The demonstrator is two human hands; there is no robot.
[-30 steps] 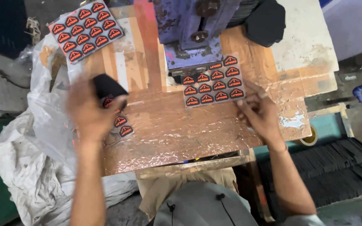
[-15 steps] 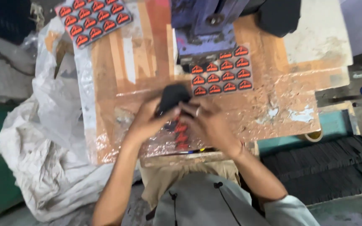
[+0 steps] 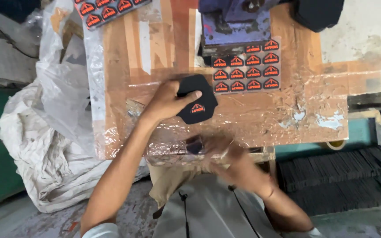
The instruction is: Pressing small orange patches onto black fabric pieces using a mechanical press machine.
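My left hand (image 3: pixel 166 103) grips a black hexagon-shaped fabric piece (image 3: pixel 198 100) with a small red-and-orange badge on it, held just above the tape-covered wooden worktop (image 3: pixel 252 119). My right hand (image 3: pixel 225 154) is blurred at the worktop's near edge; a small dark thing shows by its fingers, and whether it holds it I cannot tell. A black sheet of several red-and-orange badges (image 3: pixel 245 66) lies just beyond the fabric piece, in front of a blue machine base (image 3: pixel 234 26).
A second badge sheet (image 3: pixel 106 11) lies at the far left corner. White plastic sacking (image 3: pixel 45 132) hangs off the left side. Stacks of black flat pieces (image 3: pixel 336 169) sit low on the right, beside a teal bin edge (image 3: pixel 367 128).
The left hand has carried the black fabric piece from the left to the middle of the worktop. The right hand left the badge sheet and dropped back to the near edge.
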